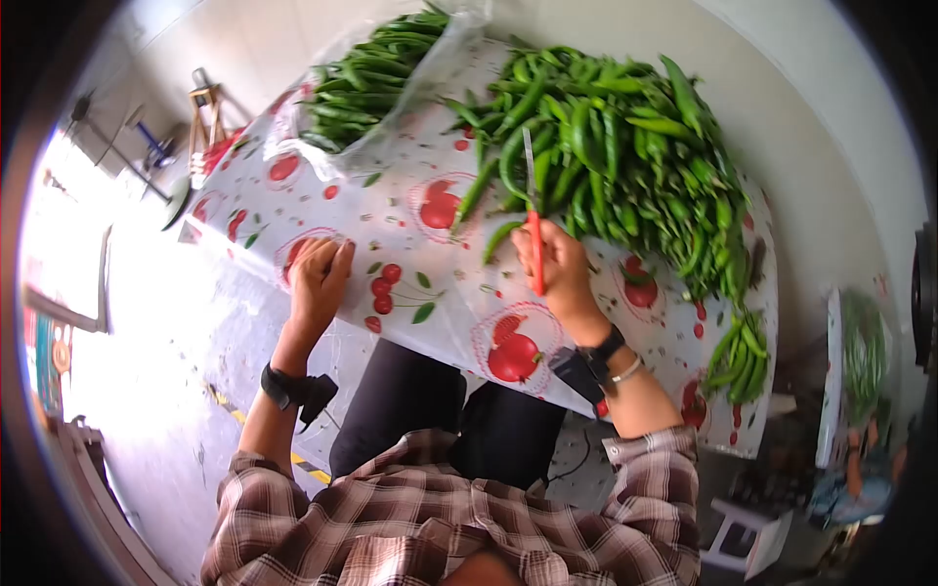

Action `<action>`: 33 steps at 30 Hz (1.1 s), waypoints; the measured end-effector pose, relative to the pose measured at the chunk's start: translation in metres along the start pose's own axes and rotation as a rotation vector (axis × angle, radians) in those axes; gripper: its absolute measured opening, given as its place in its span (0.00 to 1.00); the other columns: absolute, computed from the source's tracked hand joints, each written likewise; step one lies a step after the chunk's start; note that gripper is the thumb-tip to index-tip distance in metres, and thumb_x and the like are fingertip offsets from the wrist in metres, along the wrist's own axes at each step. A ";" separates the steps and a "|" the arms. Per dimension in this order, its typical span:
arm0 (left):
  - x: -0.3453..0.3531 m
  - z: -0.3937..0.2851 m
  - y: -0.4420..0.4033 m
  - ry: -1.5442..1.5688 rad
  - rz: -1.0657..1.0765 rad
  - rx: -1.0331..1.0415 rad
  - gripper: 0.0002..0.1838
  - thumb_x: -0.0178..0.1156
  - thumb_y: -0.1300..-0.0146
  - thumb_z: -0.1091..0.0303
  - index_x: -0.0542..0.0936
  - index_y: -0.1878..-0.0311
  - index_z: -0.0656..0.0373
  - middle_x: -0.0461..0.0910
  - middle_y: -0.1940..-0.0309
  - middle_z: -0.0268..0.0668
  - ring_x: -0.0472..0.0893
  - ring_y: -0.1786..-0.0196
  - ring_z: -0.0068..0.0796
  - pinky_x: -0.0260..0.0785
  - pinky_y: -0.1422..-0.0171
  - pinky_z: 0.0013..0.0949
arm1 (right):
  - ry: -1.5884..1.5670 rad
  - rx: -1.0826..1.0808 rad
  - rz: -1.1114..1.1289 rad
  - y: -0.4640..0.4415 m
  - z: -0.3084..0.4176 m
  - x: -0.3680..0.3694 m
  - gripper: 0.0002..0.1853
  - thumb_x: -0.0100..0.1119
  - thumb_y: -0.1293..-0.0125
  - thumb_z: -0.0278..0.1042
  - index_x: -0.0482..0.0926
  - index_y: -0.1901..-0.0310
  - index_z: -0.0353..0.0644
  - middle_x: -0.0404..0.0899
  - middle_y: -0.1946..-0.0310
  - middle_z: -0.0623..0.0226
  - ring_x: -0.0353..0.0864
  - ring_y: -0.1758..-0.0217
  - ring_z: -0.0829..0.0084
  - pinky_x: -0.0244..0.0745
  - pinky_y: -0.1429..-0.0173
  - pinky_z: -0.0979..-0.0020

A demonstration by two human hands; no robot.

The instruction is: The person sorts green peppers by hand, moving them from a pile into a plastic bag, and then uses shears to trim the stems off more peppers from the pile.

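My right hand (559,269) is closed around a slim cutting tool with a red handle (536,256); I cannot tell whether it is a knife or scissors. Its narrow blade points away from me, over the near-left side of a large heap of green chili peppers (625,146). One loose pepper (500,241) lies just left of this hand. My left hand (320,278) rests at the table's near-left edge with its fingers curled in. Whatever it holds, if anything, is hidden.
The table has a white cloth (391,230) printed with red fruit. A clear plastic bag (337,161) of green peppers lies at the back left, and a small pepper pile (738,363) at the right edge. A co-worker's arm (855,469) shows at far right.
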State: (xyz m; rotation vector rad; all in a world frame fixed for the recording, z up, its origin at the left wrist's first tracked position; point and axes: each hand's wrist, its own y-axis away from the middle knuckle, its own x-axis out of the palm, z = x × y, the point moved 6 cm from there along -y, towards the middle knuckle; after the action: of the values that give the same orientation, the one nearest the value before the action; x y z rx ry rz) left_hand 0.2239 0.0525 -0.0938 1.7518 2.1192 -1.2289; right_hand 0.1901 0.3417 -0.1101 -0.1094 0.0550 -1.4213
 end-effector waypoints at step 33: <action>0.007 -0.039 -0.055 -0.028 0.396 0.145 0.23 0.49 0.33 0.51 0.75 0.44 0.59 0.74 0.46 0.44 0.73 0.43 0.41 0.61 0.37 0.38 | 0.116 -0.019 -0.029 -0.001 -0.003 -0.004 0.14 0.60 0.36 0.37 0.70 0.75 0.41 0.63 0.84 0.81 0.57 0.80 0.89 0.53 0.77 0.80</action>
State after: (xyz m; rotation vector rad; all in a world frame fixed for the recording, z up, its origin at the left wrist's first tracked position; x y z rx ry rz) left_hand 0.1892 0.0830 -0.0449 2.0686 1.5927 -1.3044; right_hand 0.1880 0.3453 -0.1132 -0.0438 0.1631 -1.4551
